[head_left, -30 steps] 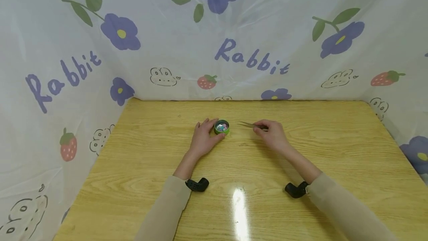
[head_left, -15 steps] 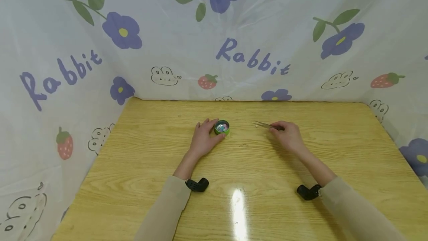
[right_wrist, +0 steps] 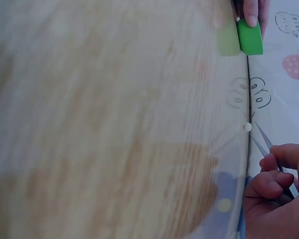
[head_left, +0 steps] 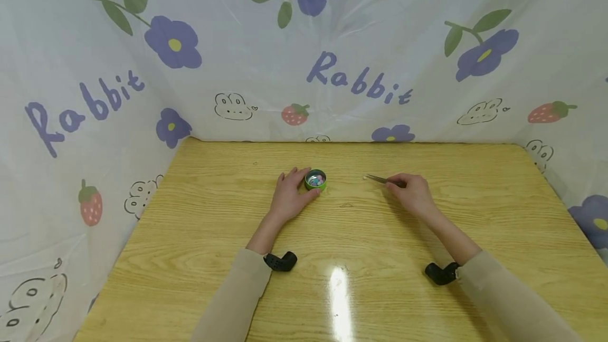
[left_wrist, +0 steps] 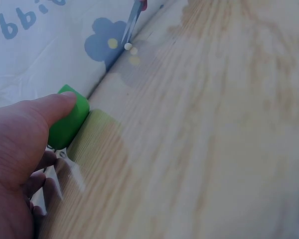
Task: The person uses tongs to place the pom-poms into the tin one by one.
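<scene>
A small round green tin (head_left: 315, 187) stands on the table with pink, blue and white bits inside it. My left hand (head_left: 288, 197) holds it from the left, with the thumb on its near side and fingers at the far side. My right hand (head_left: 412, 192) pinches a pair of metal tweezers (head_left: 378, 179) to the right of the tin. Their points are parted in the right wrist view. Close by the points, a small white bead (right_wrist: 247, 127) lies on the table. The left wrist view also catches the bead (left_wrist: 128, 46) below the tweezers.
The wooden table (head_left: 304, 289) has a glossy surface that mirrors things. A white cloth (head_left: 266, 67) printed with flowers, strawberries and rabbits hangs behind and beside it. Black devices (head_left: 281, 262) are worn on both wrists.
My right hand has moved rightward with the tweezers, away from the tin. The white bead now shows by their points; a second ago it was not visible. My left hand stays on the tin.
</scene>
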Tool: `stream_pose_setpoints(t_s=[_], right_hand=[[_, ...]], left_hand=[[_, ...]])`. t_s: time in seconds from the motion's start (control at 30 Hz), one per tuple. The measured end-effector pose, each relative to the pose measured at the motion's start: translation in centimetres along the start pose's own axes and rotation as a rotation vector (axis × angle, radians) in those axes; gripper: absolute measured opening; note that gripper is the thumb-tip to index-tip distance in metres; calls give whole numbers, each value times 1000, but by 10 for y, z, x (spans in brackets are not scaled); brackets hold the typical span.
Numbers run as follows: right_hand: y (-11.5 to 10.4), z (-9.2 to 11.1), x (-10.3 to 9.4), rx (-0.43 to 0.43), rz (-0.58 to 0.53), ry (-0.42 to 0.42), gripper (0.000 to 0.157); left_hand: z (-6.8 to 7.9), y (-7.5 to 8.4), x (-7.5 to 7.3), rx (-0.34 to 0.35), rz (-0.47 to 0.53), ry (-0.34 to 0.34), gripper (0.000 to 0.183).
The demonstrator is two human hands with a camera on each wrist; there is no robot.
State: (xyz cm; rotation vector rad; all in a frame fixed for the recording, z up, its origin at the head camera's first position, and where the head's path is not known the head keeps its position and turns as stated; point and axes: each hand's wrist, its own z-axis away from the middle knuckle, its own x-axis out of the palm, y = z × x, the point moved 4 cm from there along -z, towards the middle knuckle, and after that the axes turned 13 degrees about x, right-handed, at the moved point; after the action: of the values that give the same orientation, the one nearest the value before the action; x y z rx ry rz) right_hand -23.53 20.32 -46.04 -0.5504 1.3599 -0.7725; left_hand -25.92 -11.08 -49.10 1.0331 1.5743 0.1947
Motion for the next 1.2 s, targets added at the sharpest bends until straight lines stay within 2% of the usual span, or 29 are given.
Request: stream_pose_setpoints(t_s=[0.23, 1.2], right_hand=[[0, -1, 3, -2, -1, -5, 28], [3, -1, 4, -79, 10, 68, 21]], left_hand=[[0, 0, 0, -2, -5, 1, 68], [0, 1, -1, 20, -9, 11, 66]])
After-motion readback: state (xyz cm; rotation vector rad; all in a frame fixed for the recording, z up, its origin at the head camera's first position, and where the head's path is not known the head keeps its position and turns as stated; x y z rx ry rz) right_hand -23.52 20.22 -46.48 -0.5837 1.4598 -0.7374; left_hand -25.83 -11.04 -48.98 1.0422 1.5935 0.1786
